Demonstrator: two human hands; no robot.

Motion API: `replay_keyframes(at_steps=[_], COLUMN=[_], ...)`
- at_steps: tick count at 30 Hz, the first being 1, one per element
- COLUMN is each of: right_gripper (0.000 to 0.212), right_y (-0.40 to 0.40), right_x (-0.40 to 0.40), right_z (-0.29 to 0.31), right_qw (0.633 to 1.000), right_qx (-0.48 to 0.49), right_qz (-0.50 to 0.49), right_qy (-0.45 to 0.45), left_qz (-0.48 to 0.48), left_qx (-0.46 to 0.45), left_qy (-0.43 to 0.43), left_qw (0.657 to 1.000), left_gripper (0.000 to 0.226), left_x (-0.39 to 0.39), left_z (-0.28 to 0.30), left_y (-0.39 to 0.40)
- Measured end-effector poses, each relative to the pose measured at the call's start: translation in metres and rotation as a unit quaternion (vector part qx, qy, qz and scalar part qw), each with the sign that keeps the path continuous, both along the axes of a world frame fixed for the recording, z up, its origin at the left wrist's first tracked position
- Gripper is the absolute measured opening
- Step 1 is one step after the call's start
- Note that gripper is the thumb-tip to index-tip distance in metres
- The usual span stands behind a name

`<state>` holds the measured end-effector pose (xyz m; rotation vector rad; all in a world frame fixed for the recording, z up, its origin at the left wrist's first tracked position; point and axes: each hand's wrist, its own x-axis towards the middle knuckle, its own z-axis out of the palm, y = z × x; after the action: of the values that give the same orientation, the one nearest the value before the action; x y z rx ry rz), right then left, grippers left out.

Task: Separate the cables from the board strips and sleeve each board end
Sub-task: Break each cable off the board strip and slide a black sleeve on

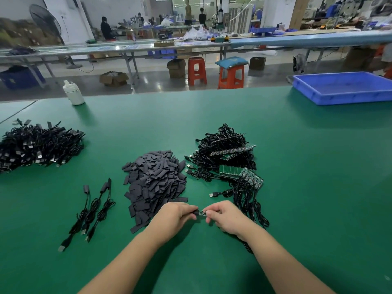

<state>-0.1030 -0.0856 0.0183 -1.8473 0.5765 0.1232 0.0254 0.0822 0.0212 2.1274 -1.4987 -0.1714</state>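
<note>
Pinched between left hand (pixel 177 215) and right hand (pixel 224 216): small green board end (pixel 202 213), lying left-right, black sleeve (pixel 195 213) leftward, over green matted table (pixel 307 187), factory hall

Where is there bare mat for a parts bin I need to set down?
Bare mat runs right of the board-strip pile, below the blue tray. Also behind the sleeve heap. Crowded: centre, and left by the cable pile.

One head-worn wide-angle camera looks forward and down, close over the green table (pixel 297 166), workshop beyond.
</note>
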Motion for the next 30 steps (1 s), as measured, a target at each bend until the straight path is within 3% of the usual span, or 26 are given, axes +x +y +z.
replay_keyframes(at_steps=[6, 13, 24, 27, 30], right_gripper=[0.020, 0.019, 0.024, 0.030, 0.049], right_y=[0.004, 0.004, -0.001, 0.001, 0.004], right_x=[0.002, 0.002, 0.002, 0.003, 0.004], right_z=[0.004, 0.007, 0.008, 0.007, 0.009], right_qw=[1.000, 1.000, 0.997, 0.998, 0.999], right_qx=[0.021, 0.014, 0.066, 0.052, 0.026], right_qz=[0.006, 0.019, -0.005, 0.009, 0.010], right_qy=[-0.006, -0.015, -0.038, -0.031, -0.016], left_qz=[-0.002, 0.018, 0.057, 0.054, 0.056], left_qx=[0.001, 0.000, -0.053, -0.042, -0.026], left_qy=[0.011, -0.058, 0.035, 0.026, 0.006], left_qw=[1.000, 0.998, 0.996, 0.997, 0.998], left_gripper=[0.025, 0.024, 0.017, 0.018, 0.017], left_x=[-0.006, -0.014, -0.022, -0.023, -0.024], left_z=[0.007, 0.007, 0.008, 0.006, 0.002], left_y=[-0.006, -0.009, -0.016, -0.018, -0.018])
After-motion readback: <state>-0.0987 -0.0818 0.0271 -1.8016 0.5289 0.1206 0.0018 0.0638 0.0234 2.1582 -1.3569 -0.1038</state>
